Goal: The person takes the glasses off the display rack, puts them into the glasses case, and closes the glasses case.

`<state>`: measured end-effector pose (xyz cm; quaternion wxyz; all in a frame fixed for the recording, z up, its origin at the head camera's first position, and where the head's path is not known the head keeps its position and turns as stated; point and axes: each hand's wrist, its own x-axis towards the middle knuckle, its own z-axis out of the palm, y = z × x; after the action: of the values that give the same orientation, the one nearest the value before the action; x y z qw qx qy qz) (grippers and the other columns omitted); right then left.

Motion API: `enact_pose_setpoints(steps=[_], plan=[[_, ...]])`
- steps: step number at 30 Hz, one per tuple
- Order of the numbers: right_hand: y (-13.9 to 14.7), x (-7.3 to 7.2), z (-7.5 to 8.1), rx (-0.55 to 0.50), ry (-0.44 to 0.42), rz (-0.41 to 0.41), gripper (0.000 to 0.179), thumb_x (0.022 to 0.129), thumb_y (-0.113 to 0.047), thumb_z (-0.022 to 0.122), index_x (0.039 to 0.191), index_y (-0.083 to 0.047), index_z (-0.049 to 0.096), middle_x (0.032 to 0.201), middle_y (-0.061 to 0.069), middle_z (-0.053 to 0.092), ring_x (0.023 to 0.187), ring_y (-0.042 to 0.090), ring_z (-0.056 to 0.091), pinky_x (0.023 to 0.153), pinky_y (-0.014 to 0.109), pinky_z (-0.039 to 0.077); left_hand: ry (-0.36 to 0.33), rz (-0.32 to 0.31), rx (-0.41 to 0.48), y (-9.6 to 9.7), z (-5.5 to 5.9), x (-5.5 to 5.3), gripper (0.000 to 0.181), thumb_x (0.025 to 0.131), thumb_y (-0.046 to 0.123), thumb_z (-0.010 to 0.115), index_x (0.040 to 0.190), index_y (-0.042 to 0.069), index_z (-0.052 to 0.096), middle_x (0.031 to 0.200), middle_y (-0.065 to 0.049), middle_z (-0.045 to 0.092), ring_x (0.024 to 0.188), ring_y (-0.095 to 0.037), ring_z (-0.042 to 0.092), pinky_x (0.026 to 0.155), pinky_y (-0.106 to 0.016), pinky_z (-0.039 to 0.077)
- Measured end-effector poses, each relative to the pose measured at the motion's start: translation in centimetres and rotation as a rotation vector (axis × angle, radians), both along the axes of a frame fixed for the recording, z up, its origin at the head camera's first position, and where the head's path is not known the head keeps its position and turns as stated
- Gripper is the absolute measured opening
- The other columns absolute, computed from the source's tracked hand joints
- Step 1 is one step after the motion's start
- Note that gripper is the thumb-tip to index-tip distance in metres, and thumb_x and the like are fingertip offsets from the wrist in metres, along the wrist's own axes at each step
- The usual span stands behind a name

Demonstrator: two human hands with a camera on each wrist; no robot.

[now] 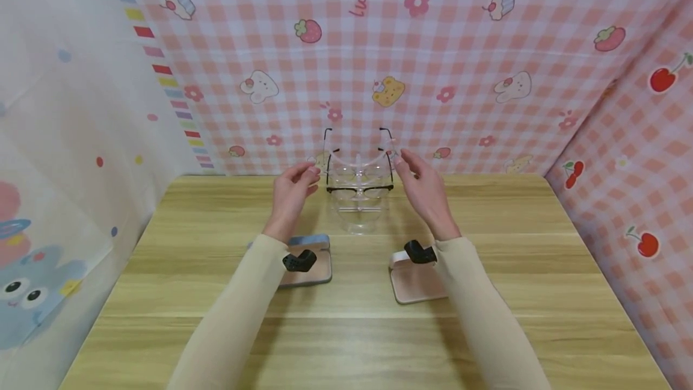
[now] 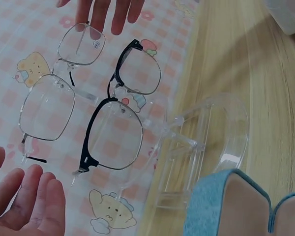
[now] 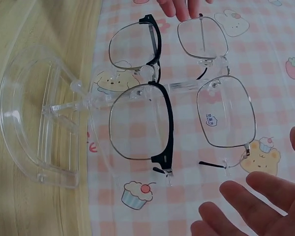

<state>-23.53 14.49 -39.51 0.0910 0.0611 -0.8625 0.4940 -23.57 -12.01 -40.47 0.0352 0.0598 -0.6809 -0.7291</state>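
A clear plastic display stand [image 1: 360, 229] holds two pairs of glasses, one above the other. Black-browed glasses [image 1: 337, 189] sit on the lower tier. Above them are thin metal-rimmed glasses [image 2: 45, 139], also plain in the right wrist view. My left hand [image 1: 292, 190] is at the left side of the upper glasses, its thumb and fingers apart around the frame's end with a gap visible. On the opposite side is my right hand [image 1: 425, 188], fingers extended near the other end of the same frame. Neither hand visibly grips the glasses in the wrist views.
An open blue glasses case [image 1: 319, 239] lies below my left wrist. Another open case [image 1: 417, 286], with a pinkish lining, lies partly under my right forearm. The wooden table [image 1: 346, 342] backs onto a pink checked cloth [image 1: 346, 71].
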Motion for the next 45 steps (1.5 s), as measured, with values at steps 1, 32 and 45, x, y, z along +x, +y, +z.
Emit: enact_pose_setpoints(steps=[1, 32, 45], plan=[[-0.1, -0.1, 0.0, -0.005, 0.0, -0.004, 0.062, 0.107, -0.053, 0.045, 0.153, -0.013, 0.051, 0.154, 0.01, 0.053, 0.137, 0.033, 0.053, 0.112, 0.051, 0.045, -0.005, 0.0, 0.009, 0.0, 0.0, -0.1, 0.039, 0.107, 0.015, 0.059, 0.14, -0.005, 0.057, 0.131, -0.02, 0.065, 0.122, -0.032, 0.062, 0.102, -0.035, 0.055], [-1.3, -2.8, 0.0, -0.352, -0.056, -0.073, 0.033, 0.098, -0.009, 0.061, 0.127, 0.004, 0.07, 0.094, 0.014, 0.07, 0.077, 0.008, 0.064, 0.082, 0.028, 0.061, -0.076, 0.071, 0.229, 1.3, 0.0, -1.9, 0.03, 0.098, 0.001, 0.069, 0.124, -0.013, 0.066, 0.091, -0.005, 0.07, 0.078, -0.011, 0.068, 0.076, -0.021, 0.06], [-1.2, -2.1, 0.9, -0.363, -0.039, -0.078, 0.036, 0.096, -0.007, 0.062, 0.13, 0.003, 0.068, 0.09, 0.005, 0.068, 0.076, 0.011, 0.064, 0.071, 0.018, 0.055, -0.037, 0.066, 0.173, 1.2, 0.8, -1.3, 0.029, 0.096, 0.0, 0.07, 0.123, -0.012, 0.068, 0.107, -0.018, 0.072, 0.083, -0.013, 0.069, 0.095, -0.037, 0.059]])
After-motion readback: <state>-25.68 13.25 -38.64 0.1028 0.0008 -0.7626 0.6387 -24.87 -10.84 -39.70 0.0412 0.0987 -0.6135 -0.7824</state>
